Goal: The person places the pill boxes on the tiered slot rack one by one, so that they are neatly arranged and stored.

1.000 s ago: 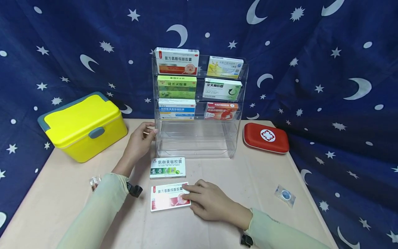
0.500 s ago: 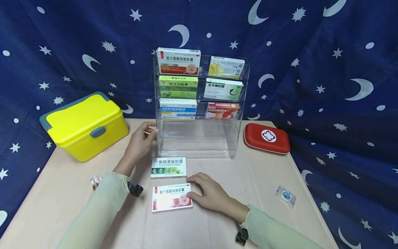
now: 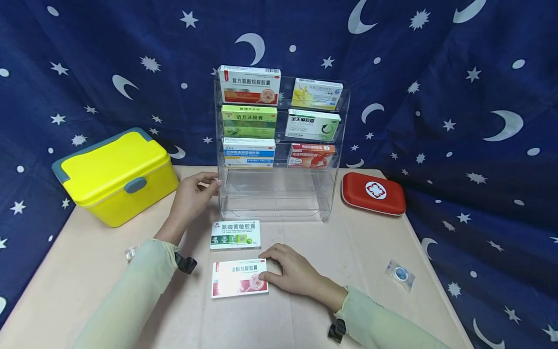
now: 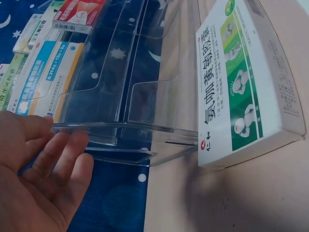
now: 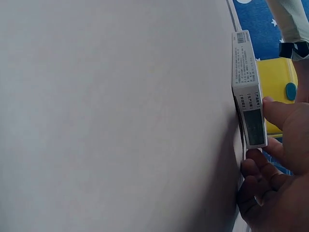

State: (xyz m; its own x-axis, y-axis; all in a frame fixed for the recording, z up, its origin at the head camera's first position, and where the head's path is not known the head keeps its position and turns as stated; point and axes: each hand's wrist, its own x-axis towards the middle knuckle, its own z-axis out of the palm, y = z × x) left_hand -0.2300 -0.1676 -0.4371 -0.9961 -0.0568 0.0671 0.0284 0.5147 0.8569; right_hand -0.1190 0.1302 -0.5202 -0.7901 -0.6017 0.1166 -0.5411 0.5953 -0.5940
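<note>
My left hand (image 3: 192,196) holds the left side edge of a clear plastic display rack (image 3: 272,213), thumb at the front and fingers behind. The left wrist view shows its fingertips right at the panel's edge. A red-and-white medicine box (image 3: 237,281) lies flat on the table in front. At its right end, my right hand (image 3: 301,274) pinches a corner, thumb on the near part and index finger at the far edge. In the right wrist view, the medicine box (image 5: 253,108) appears end-on. Between it and the rack lies a white-and-green medicine box (image 3: 235,235).
Several medicine boxes fill the rack's upper three tiers, including a green box (image 3: 249,121). A yellow lidded case (image 3: 126,169) stands left, a red zip case (image 3: 372,194) right. A small clear packet (image 3: 400,274) lies at right, with small clear-wrapped items (image 3: 131,253) beside the left sleeve.
The right hand's fingers have slid off the top of the red-and-white box to its right end and far edge. The left hand stays at the rack; its forearm has shifted slightly left.
</note>
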